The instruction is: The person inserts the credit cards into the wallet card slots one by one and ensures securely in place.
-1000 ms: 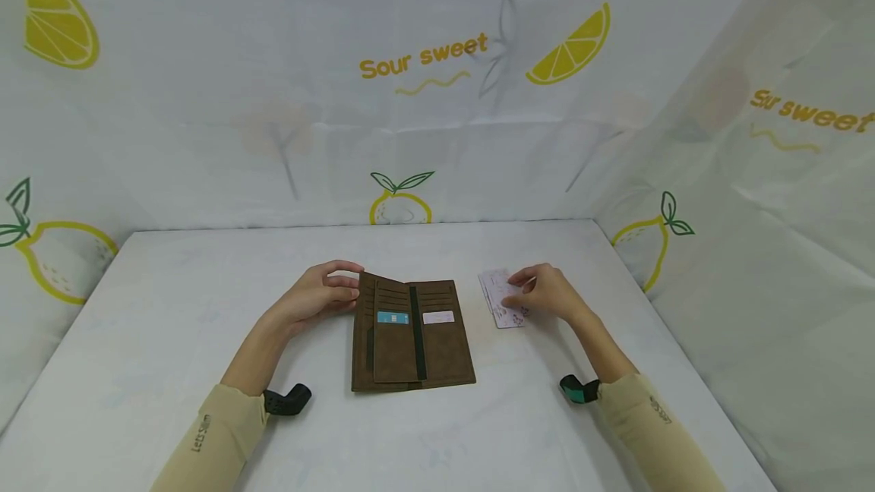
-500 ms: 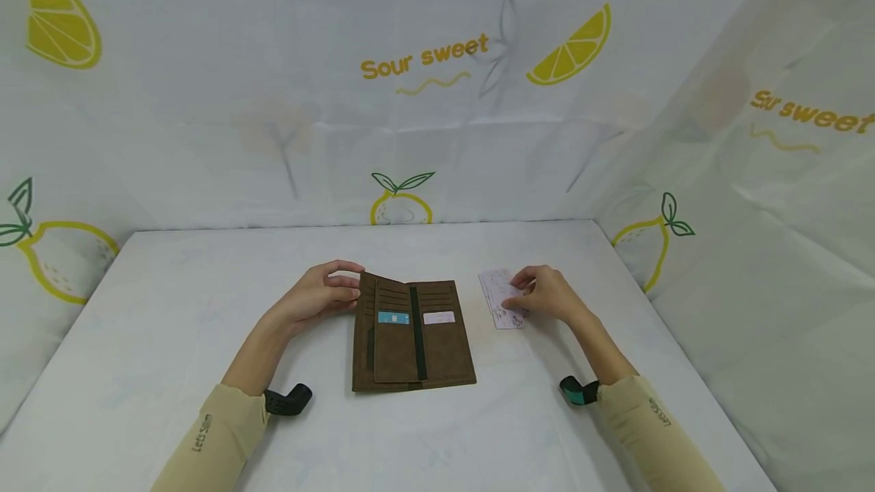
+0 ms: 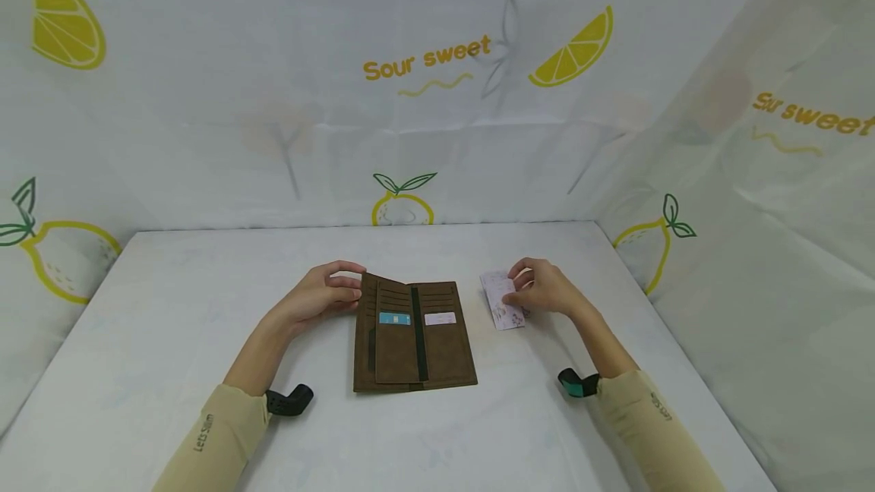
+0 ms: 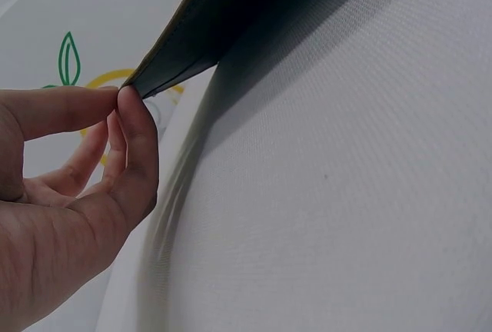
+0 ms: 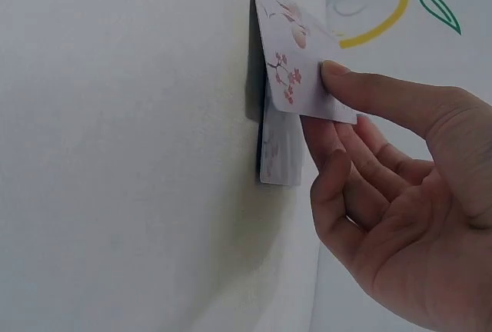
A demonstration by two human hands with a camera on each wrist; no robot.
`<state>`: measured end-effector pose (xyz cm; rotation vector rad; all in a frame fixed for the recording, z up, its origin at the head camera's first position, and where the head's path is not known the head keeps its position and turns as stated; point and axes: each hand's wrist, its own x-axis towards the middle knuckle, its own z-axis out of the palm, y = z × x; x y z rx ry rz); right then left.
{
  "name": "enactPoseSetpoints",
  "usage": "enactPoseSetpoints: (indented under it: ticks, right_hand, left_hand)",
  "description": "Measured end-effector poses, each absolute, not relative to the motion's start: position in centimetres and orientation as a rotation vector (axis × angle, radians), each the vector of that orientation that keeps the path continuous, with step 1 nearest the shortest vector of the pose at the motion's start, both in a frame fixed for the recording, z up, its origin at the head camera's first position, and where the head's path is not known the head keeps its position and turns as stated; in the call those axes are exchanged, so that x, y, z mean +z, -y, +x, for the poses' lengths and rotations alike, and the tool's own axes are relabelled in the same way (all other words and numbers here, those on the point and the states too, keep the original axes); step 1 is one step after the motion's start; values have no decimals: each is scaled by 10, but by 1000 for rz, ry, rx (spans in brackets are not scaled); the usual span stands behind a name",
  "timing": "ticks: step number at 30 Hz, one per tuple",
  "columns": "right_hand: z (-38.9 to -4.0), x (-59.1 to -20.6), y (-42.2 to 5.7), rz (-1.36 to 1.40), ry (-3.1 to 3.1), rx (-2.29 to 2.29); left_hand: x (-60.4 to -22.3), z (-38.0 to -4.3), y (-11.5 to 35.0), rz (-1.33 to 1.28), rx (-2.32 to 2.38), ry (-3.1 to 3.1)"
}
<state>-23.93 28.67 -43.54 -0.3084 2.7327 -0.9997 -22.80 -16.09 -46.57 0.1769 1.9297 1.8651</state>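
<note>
A brown long wallet (image 3: 447,355) lies spread open on the white table, its left cover raised off the cloth. My left hand (image 3: 316,294) pinches that cover's upper left corner between thumb and finger; the left wrist view shows the cover's dark underside (image 4: 223,17). A blue card (image 3: 395,319) and a pale card (image 3: 440,318) poke out of the wallet's slots. To the right, my right hand (image 3: 547,288) pinches a whitish card with pink flowers (image 5: 296,59) by its edge, tilted up. Under it another pale card (image 5: 281,155) lies on the table.
A white cloth covers the table (image 3: 205,287). Behind it hangs a white curtain (image 3: 239,165) printed with lemons and words, with another side running along the right. Each wrist wears a black device (image 3: 290,399) on a strap.
The right hand has risen slightly and the flowered card's edge has lifted off the one beneath. The left hand and the wallet stay as they were.
</note>
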Motion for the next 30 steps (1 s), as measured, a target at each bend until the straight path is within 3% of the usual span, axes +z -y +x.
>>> enactPoseSetpoints:
  ticks: [10, 30]
  right_hand:
    - [-248, -434, -284, -247, -2549, -1246]
    - [-261, -440, -235, -228, -2556, -1418]
  left_hand:
    - [-467, -229, 160, 186, 1861, -1926]
    - [-465, -227, 161, 194, 1874, -1910]
